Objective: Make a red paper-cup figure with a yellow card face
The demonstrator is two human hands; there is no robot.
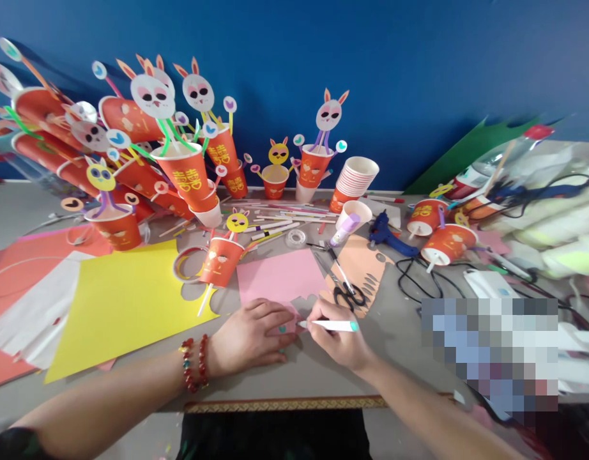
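Note:
My left hand (256, 335) lies flat, fingers stretched out, over a small pink paper piece (289, 324) on the table. A little teal mark shows on that piece between the fingers. My right hand (340, 335) grips a white marker (335, 326) with a teal end, its tip at the right side of the paper piece. Just beyond both hands lies a larger pink sheet (282, 275) with a cut lower edge. Black-handled scissors (349, 296) rest on an orange sheet (366, 262) with cut-outs, to the right.
Red paper cups with rabbit faces (179, 169) crowd the back left. A yellow sheet (117, 306) covers the left side. Behind stand stacked cups (354, 182), several markers (275, 230) and tape (295, 238). A blue glue gun (390, 235) with black cord lies right.

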